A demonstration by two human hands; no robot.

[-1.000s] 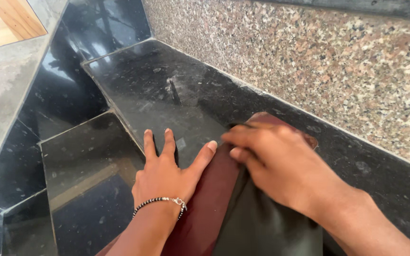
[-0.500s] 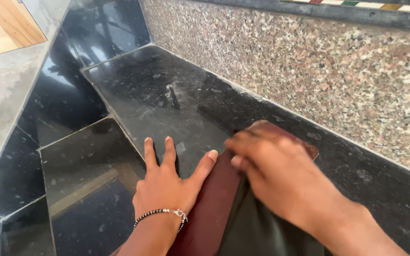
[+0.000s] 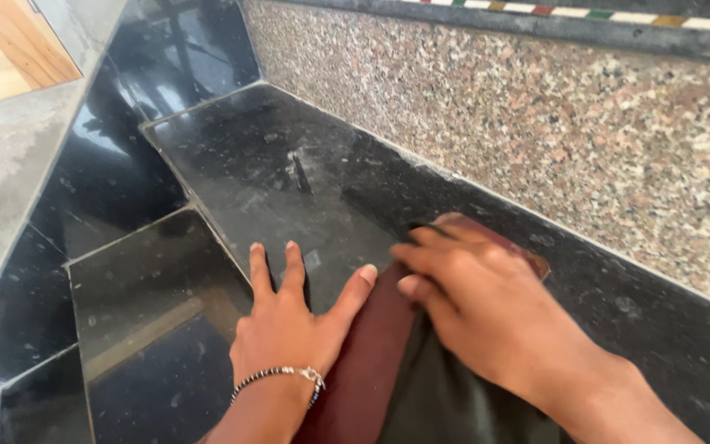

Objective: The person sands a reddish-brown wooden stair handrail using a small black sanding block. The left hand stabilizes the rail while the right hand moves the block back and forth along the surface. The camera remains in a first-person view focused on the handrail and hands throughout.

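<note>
Pressing flat, both open: left hand (image 3: pixel 289 329) and right hand (image 3: pixel 486 316) on maroon cloth (image 3: pixel 363 370) atop black stone ledge (image 3: pixel 232 164).

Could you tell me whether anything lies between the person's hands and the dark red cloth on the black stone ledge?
Nothing visible does. The right hand lies flat on the dark red cloth, and the left hand rests on the black stone ledge, thumb against the cloth's edge.

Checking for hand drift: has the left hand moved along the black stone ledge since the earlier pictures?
No. The left hand stays flat at the ledge edge beside the maroon cloth; only the camera shifted.
</note>
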